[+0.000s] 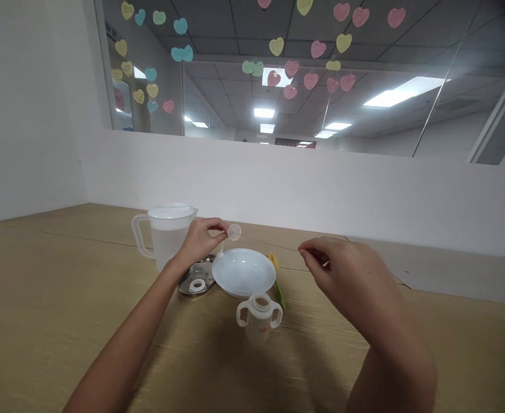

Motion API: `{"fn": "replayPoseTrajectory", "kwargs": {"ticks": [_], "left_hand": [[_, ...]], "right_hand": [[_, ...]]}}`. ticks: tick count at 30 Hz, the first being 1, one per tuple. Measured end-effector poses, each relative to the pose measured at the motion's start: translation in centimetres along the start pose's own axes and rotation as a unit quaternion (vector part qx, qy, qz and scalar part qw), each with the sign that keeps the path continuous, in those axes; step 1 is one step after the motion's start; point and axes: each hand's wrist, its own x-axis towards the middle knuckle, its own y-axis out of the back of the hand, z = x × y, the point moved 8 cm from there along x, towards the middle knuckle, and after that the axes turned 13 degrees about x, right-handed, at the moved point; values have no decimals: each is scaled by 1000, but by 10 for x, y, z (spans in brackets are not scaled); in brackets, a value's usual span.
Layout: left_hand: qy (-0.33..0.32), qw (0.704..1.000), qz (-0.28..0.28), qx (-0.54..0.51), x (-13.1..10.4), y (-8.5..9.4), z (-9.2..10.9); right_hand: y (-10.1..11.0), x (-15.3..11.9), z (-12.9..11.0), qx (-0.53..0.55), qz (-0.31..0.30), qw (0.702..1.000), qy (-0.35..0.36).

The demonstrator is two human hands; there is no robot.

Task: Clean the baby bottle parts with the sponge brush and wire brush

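Observation:
Above the bowl, my left hand (204,238) pinches a small translucent round piece (234,232), which looks like a baby bottle's silicone nipple. A short pale tip hangs below those fingers. My right hand (332,261) is closed, thumb and forefinger pinching the end of a thin wire rod (269,243). The rod runs leftward to the round piece; I cannot tell how far it goes in. Under both hands stands a white bowl (243,272). Nearer me is an open clear baby bottle (258,327) with two white handles, upright.
Left of the bowl, a metal tray (184,291) carries a white ring (198,285) and a clear cap (200,269). A lidded pitcher (164,238) of water stands behind my left forearm. Right of the bowl lies a yellow-and-green brush-like thing (280,289). A white wall closes the table's far side.

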Motion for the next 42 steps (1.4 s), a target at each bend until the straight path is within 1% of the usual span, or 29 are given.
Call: {"fn": "replayPoseTrajectory", "kwargs": {"ticks": [2,5,7,9,10,12,15,18,21,24,26,29,36,42], "left_hand": [[4,1000,-17,-17,-1,-2,3],[22,996,-66,-59,-3,-9,7],[41,990,-99,-93,-4,-16,9],[56,983,-119,-130,-6,-21,10],[60,979,-123,-149,-6,-23,11],[64,973,-129,-182,-6,-26,11],[74,963,-136,-222,-7,-31,11],[100,955,-133,-245,-8,-35,10],[127,949,-124,-259,-9,-37,9],[146,948,-110,-262,-10,-37,9],[155,947,-106,-260,-11,-36,9],[159,948,-114,-250,-12,-35,11],[152,955,-123,-223,-14,-32,15],[158,952,-133,-224,-14,-32,16]], "right_hand": [[4,1,-1,27,30,999,4],[10,6,1,80,88,993,13],[12,10,6,132,133,982,23],[12,14,14,209,175,962,25],[11,17,20,255,195,947,19],[6,22,35,351,235,906,-5],[-6,28,59,471,293,831,-51],[-23,32,80,552,321,763,-106],[-41,34,93,602,324,714,-150],[-57,36,99,633,319,682,-179],[-65,36,100,639,316,675,-191],[-72,36,100,634,312,678,-201],[-79,36,96,628,309,683,-209],[-86,35,94,629,299,682,-223]]}}
